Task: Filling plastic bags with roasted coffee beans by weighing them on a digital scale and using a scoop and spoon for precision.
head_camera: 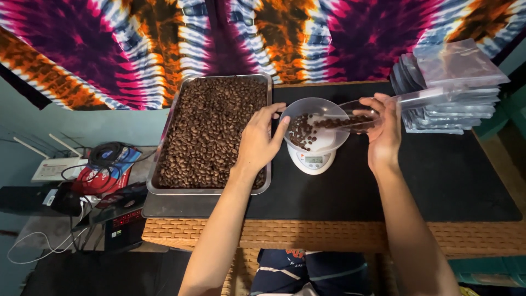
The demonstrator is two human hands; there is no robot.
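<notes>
Over the small white digital scale on the black surface, my right hand has a closed grip on a clear plastic scoop, tipping brown coffee beans into the translucent round bowl; my left hand, fingers loosely spread, touches the bowl's rim, resting above the metal tray of beans.

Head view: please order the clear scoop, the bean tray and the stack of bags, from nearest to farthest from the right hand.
1. Clear scoop: held in the right hand.
2. Stack of bags: just beyond it, right.
3. Bean tray: far left.
</notes>
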